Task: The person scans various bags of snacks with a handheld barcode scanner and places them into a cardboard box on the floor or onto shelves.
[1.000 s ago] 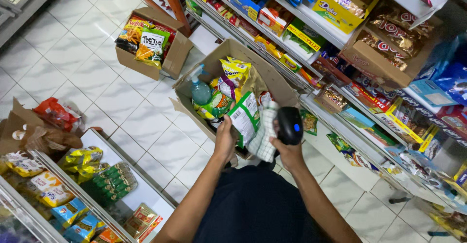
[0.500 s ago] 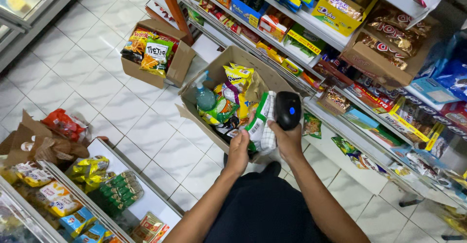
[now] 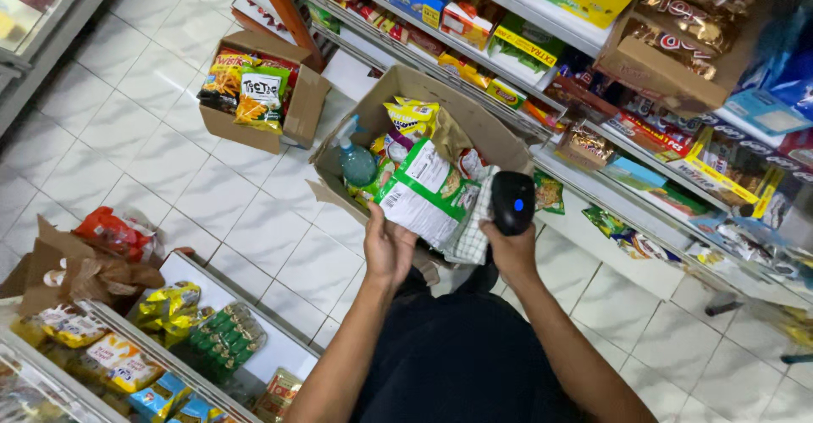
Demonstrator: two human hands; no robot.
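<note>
The left hand [image 3: 388, 249] grips the lower edge of a green-and-white snack packet [image 3: 421, 193], holding it tilted over the near rim of an open cardboard box [image 3: 474, 118] full of packaged goods on the tiled floor [image 3: 152, 143]. The right hand [image 3: 511, 249] is closed around a black handheld barcode scanner [image 3: 512, 203], just beside the packet's right edge. Inside the box stands a teal bottle [image 3: 356, 162]. A second cardboard box [image 3: 298, 110] of chip bags sits farther left, below the shelves [image 3: 542, 16].
</note>
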